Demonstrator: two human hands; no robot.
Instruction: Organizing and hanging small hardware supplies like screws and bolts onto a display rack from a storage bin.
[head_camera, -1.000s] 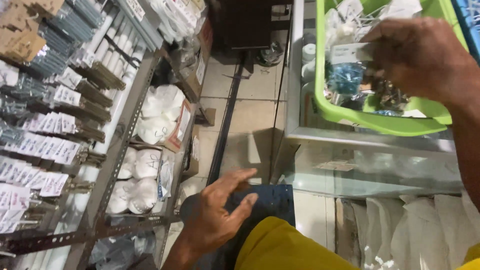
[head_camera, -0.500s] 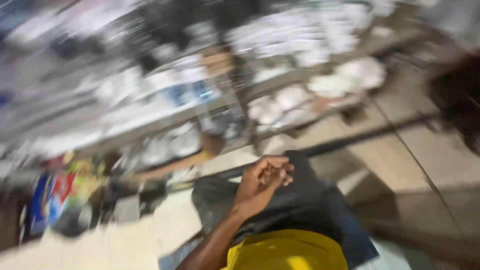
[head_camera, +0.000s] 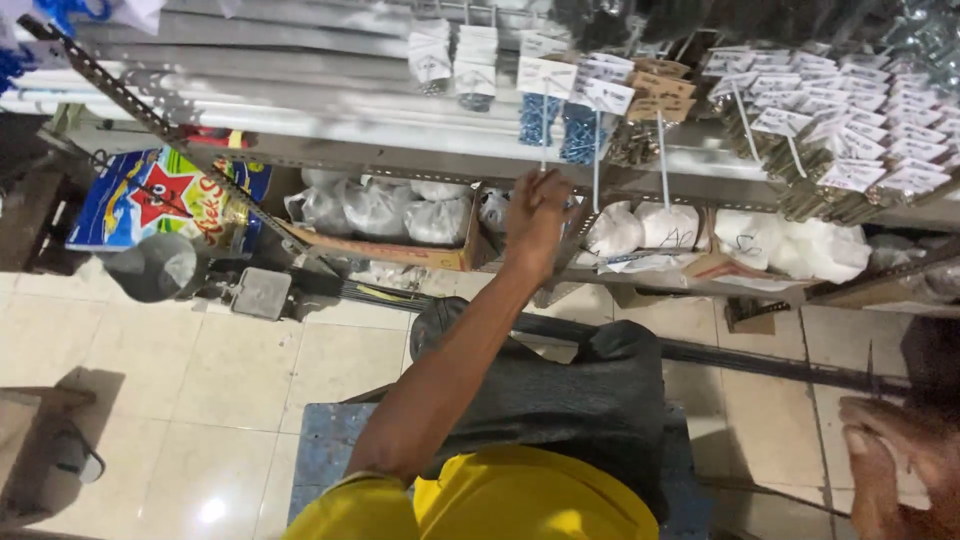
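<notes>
My left hand (head_camera: 537, 222) is stretched forward to a rack of hanging hardware packets. Its fingers are bunched at the lower end of a thin white peg (head_camera: 544, 140); whether they grip anything is hidden by the back of the hand. Just above it hang blue screw packets (head_camera: 562, 128) and white-tagged packets (head_camera: 452, 58). My right hand (head_camera: 893, 468) shows at the lower right edge, blurred and partly cut off, low over the tiled floor. My knee in dark trousers (head_camera: 560, 385) is below the left arm.
A cardboard box (head_camera: 400, 253) with clear bags of white parts sits on the low shelf, and more white bags (head_camera: 640, 228) lie to its right. A blue printed sack (head_camera: 140, 195) and a grey pot (head_camera: 150, 266) stand at left. A dark rail (head_camera: 770, 362) crosses the floor.
The view has swung from the green basket on the right to the rack. My left hand has risen off my knee to the pegs. My right hand has dropped out of the basket.
</notes>
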